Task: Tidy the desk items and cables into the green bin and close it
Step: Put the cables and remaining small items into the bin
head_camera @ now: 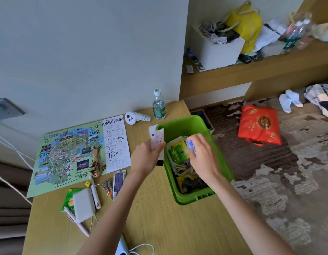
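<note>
The green bin (223, 168) stands open at the desk's right edge, holding packets, cards and coiled cables (185, 170). My right hand (203, 155) is inside the bin and pinches a small blue-purple card (191, 146). Just left of the bin's rim, my left hand (148, 157) grips a pale pink card or packet (157, 139). On the desk lie a white power bank (83, 207), a hairbrush (95, 167), a dark packet (118, 183), keychains (107, 186), pens (75, 221) and a green tea packet (70, 197).
A map poster (67, 157) covers the desk's left side. A white handheld device (135, 117) and a water bottle (159, 105) stand near the wall. A white cable (141, 248) lies at the front edge. A red bag (259, 124) sits on the carpet.
</note>
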Tool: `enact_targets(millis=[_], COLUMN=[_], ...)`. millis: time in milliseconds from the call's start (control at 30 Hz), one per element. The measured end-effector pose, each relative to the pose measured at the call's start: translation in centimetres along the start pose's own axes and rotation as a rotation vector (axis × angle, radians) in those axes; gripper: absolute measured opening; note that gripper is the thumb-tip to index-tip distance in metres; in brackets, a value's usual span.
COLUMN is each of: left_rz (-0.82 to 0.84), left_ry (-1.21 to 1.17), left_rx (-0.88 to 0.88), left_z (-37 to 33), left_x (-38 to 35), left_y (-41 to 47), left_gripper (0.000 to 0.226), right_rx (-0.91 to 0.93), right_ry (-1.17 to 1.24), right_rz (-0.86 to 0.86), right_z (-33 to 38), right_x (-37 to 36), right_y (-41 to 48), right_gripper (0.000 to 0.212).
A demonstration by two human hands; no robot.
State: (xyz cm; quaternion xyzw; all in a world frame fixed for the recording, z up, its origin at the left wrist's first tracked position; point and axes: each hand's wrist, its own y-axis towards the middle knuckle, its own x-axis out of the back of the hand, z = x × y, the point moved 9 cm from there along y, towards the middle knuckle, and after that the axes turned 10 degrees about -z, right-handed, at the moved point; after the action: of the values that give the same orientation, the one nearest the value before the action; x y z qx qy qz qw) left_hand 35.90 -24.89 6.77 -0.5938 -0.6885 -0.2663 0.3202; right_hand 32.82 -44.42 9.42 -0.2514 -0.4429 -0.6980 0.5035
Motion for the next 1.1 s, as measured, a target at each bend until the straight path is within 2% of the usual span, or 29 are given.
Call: enact_targets(millis=[100, 167, 267, 400, 500, 633, 800, 967, 1100], left_rz=[-0.026, -0.076, -0.148, 0.011, 0.03, -0.042, -0.194, -0.201, -0.16], left_ry=[0.07, 0.137, 0.184, 0.423, 0.436, 0.339, 0.133, 0.111, 0.192], left_rx=[-0.022, -0.041, -0.025, -0.056, -0.077, -0.126, -0.169, 0.021, 0.175], left_z=[-2.7, -4.6, -6.5, -7.6, -8.2, -8.2, -5.0, 4.1, 11.7], left_x=[-0.8, -1.2, -1.9, -4.8, -5.2, -3.8, 0.1, 2.6, 3.6], left_y=[0.1, 0.0, -0.2, -0.3, -0.4, -0.8, -2.0, -3.7, -6.4], left_gripper=[0.049, 0.049, 0.048, 0.055, 0.053, 0.033, 0.023, 0.016, 0.015], right_rx=[0.011, -0.059, -0.11, -0.123, -0.135, -0.144, -0.081, 0.051, 0.165], right_ry=[-0.154, -0.214, -0.197, -0.16, -0.177, -0.149, -0.234, -0.133, 0.017], right_rz=[-0.119, -0.094, 0.011, 0.123, 0.148, 0.16, 0.103, 0.046, 0.056], right_z=[-2.3, -4.5, -6.4, -7.0, -7.4, -7.6, -6.0, 0.7, 6.7], right_x=[3.0, 3.3, 2.1, 0.2, -0.1, -0.1, 0.7, -0.2, -2.2], right_y=[0.3, 0.1, -0.6, -2.2, -2.6, -2.5, -2.3, -3.3, -5.9], right_gripper=[0.044, 0.057, 0.065, 0.079, 0.086, 0.087, 0.081, 0.06, 0.054])
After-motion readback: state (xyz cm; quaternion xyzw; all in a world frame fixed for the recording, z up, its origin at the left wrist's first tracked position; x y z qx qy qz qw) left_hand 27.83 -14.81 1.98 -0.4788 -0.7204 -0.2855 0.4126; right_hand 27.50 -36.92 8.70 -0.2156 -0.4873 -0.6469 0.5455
